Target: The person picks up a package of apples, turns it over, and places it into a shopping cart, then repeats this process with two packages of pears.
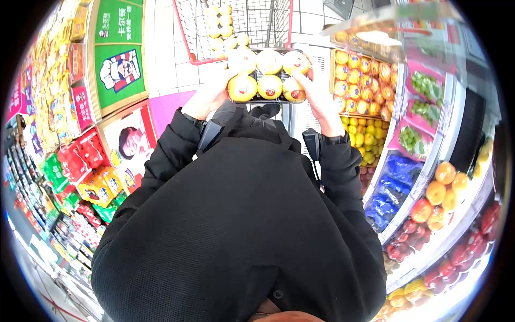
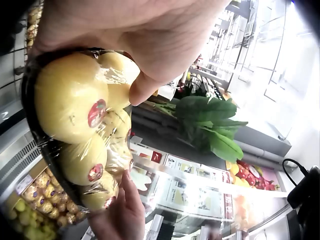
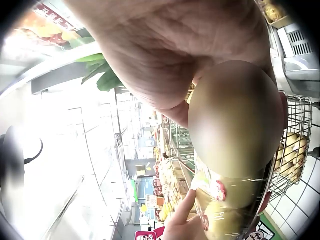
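Note:
Both hands hold a black tray of round yellow fruit (image 1: 270,85), wrapped in clear film, in front of the body. Red stickers show on the fruit. At the tray's left end my left hand (image 1: 213,92) grips it, thumb over the film. My right hand (image 1: 316,96) grips the other end, with its thumb on top of the fruit. In the left wrist view the left palm (image 2: 150,35) spans the tray's edge. Close under the right palm (image 3: 165,60), one large fruit (image 3: 235,120) is blurred in the right wrist view.
A wire shopping cart (image 1: 192,58) with a red rim stands just beyond the tray, holding more yellow fruit (image 1: 220,24). Crates of wrapped fruit (image 1: 357,80) and a shelf with bagged greens (image 1: 421,110) line the right. Snack displays (image 1: 94,155) rise on the left.

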A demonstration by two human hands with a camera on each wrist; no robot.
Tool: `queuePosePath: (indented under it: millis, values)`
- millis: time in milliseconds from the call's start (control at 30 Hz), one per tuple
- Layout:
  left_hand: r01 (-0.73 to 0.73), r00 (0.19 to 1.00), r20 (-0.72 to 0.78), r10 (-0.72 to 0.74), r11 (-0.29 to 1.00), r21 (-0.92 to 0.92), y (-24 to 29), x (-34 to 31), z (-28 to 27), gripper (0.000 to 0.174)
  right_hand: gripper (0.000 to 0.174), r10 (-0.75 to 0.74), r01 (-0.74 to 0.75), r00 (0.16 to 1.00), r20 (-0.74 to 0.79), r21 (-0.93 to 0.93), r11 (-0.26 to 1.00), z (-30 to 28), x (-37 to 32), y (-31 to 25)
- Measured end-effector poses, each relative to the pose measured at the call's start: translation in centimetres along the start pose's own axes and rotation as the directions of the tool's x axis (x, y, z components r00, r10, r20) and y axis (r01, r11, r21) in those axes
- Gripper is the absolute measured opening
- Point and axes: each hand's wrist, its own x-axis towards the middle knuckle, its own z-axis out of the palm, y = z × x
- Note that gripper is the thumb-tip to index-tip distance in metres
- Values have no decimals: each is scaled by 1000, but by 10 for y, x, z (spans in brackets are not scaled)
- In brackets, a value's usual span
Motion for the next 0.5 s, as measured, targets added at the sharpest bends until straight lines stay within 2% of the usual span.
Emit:
queuePosePath:
  millis: [33, 133, 200, 300, 400, 433, 500]
  values:
    - [6, 1000, -14, -5, 999, 46, 4, 7, -13, 46, 71, 16, -16, 1000, 21, -17, 1000, 6, 14, -2]
    - [-34, 993, -117, 33, 999, -10, 26, 32, -41, 46, 74, 93, -93, 996, -8, -93, 991, 31, 61, -15]
    - [-47, 997, -61, 45, 999, -23, 45, 56, -62, 48, 80, 58, -52, 998, 15, -244, 968, 38, 103, -11]
    - [-22, 993, -119, 17, 999, -36, 76, 83, -86, 47, 81, 126, -126, 992, -15, -257, 958, 63, 156, -32]
    - [-83, 982, -174, 68, 993, -80, 95, 116, -110, 47, 78, 179, -173, 984, -2, -265, 949, 84, 209, -44]
    - [-130, 981, -154, 118, 989, -67, 97, 132, -123, 47, 81, 191, -184, 982, -9, -317, 931, 83, 232, -38]
    - [-147, 982, -138, 125, 976, -163, 103, 153, -132, 48, 79, 195, -172, 981, 17, -401, 900, 86, 266, -40]
